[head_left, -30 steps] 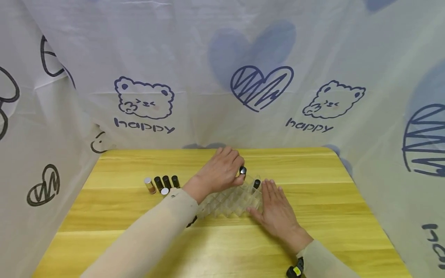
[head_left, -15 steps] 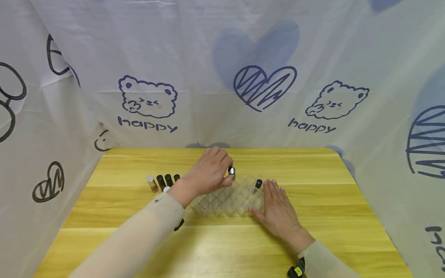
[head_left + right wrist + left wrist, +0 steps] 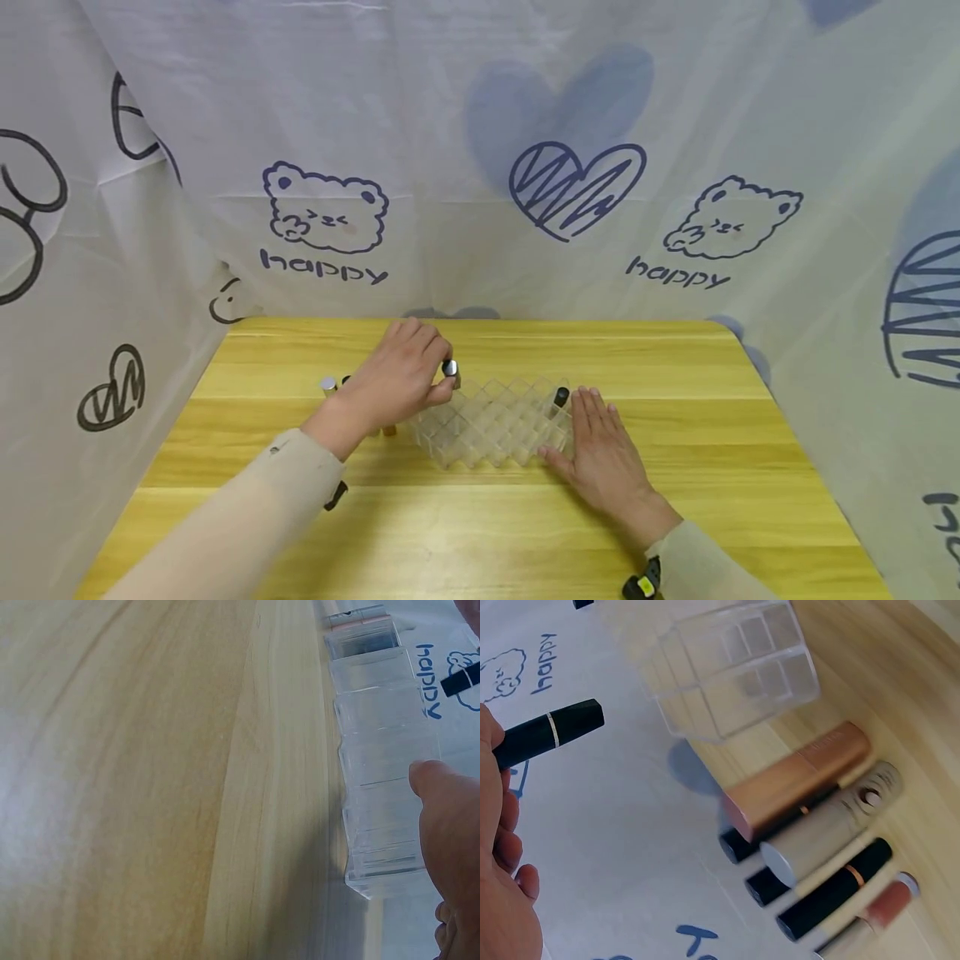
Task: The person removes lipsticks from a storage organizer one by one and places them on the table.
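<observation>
In the head view my left hand (image 3: 397,375) is raised over the left end of a clear diamond-grid lipstick organizer (image 3: 487,421). It pinches a lipstick tube (image 3: 450,369), which the left wrist view shows as black with a thin silver ring. Inside the organizer's back right corner stands another black-capped tube (image 3: 561,397); the other cells that show hold nothing. My right hand (image 3: 606,457) lies along the organizer's right end, its fingers straight and thumb at the front corner. From the right wrist, the thumb (image 3: 431,780) is seen against the clear wall.
Left of the organizer, partly behind my left forearm in the head view, several cosmetic tubes stand grouped: a copper tube (image 3: 802,780), a silver one (image 3: 832,825), black ones (image 3: 836,889) and a lip gloss (image 3: 892,900). A printed white cloth (image 3: 450,250) hangs behind the wooden table (image 3: 480,533).
My left hand has moved left with the lipstick tube, from over the organizer's back right part to its left end. My right hand stays at the organizer's right end.
</observation>
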Available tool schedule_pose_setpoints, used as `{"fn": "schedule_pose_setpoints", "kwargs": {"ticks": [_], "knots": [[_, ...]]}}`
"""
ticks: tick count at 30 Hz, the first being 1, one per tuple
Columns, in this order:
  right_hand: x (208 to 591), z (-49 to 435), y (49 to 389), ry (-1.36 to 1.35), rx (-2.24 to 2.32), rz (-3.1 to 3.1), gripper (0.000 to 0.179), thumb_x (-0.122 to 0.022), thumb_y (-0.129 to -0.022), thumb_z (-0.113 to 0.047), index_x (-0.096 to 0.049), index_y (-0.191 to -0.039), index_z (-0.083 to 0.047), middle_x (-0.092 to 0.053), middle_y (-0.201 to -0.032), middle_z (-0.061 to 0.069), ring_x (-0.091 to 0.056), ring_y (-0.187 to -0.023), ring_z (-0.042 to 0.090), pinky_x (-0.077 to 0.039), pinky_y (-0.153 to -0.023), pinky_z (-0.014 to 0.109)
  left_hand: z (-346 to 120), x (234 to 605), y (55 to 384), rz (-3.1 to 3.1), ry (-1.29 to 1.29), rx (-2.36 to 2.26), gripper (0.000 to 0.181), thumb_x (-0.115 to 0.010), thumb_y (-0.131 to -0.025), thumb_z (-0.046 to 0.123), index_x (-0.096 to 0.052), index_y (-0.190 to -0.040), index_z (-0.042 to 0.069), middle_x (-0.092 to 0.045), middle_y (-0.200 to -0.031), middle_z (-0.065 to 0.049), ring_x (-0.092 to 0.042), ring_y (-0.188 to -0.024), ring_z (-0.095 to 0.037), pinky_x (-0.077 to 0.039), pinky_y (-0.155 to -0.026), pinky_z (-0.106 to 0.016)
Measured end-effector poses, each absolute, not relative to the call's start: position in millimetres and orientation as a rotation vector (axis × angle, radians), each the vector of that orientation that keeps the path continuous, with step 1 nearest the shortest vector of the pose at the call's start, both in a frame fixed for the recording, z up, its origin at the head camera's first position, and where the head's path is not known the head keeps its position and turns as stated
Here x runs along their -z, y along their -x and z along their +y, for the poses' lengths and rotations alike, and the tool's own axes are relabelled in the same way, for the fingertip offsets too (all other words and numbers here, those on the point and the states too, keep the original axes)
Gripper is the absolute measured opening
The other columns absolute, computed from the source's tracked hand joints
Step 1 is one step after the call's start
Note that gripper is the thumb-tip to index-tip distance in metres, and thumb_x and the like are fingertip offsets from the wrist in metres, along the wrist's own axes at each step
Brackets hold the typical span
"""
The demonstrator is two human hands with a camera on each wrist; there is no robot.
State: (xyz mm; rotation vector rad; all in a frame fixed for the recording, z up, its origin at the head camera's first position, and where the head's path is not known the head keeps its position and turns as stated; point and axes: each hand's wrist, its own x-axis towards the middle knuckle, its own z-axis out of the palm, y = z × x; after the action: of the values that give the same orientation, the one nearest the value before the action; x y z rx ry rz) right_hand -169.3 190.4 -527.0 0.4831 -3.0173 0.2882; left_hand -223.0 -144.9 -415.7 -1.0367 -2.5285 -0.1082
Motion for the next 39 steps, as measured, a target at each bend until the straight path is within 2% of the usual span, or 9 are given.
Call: {"fn": "schedule_pose_setpoints", "kwargs": {"ticks": [12,19,26,39], "knots": [[529,190,170,-0.486,-0.282,-3.02,0.103,-0.05,-0.102,-0.069,-0.021,-0.163,0.008,-0.024,-0.17,0.028,-0.019,-0.161,0.042,-0.017,-0.129,0.057,-178,415,210,-2.562,0.967,0.131,0.026,-0.068,-0.098,0.035,-0.06,-0.101,0.01,-0.059,-0.102,-0.005,-0.045,-0.094,-0.025,-0.036,-0.083,-0.038],[530,191,171,-0.489,-0.274,-3.015,0.103,-0.05,-0.101,-0.069,-0.021,-0.163,0.008,-0.025,-0.17,0.028,-0.02,-0.16,0.043,-0.018,-0.129,0.058,-198,414,201,-2.564,0.921,0.157,0.029,-0.064,-0.096,0.034,-0.062,-0.104,0.006,-0.06,-0.103,-0.008,-0.045,-0.093,-0.027,-0.034,-0.08,-0.038],[529,190,170,-0.497,-0.268,-3.006,0.101,-0.051,-0.102,-0.067,-0.022,-0.163,0.009,-0.025,-0.17,0.029,-0.02,-0.16,0.043,-0.019,-0.129,0.057,-218,415,192,-2.586,0.856,0.203,0.026,-0.067,-0.094,0.03,-0.062,-0.102,0.006,-0.06,-0.101,-0.008,-0.047,-0.095,-0.027,-0.039,-0.084,-0.044],[531,192,170,-0.52,-0.278,-2.958,0.101,-0.053,-0.102,-0.066,-0.026,-0.161,0.011,-0.029,-0.167,0.031,-0.025,-0.158,0.046,-0.022,-0.127,0.06,-253,413,182,-2.514,0.792,0.216,0.025,-0.067,-0.088,0.024,-0.063,-0.101,0.003,-0.061,-0.099,-0.01,-0.049,-0.093,-0.031,-0.038,-0.081,-0.045]]}}
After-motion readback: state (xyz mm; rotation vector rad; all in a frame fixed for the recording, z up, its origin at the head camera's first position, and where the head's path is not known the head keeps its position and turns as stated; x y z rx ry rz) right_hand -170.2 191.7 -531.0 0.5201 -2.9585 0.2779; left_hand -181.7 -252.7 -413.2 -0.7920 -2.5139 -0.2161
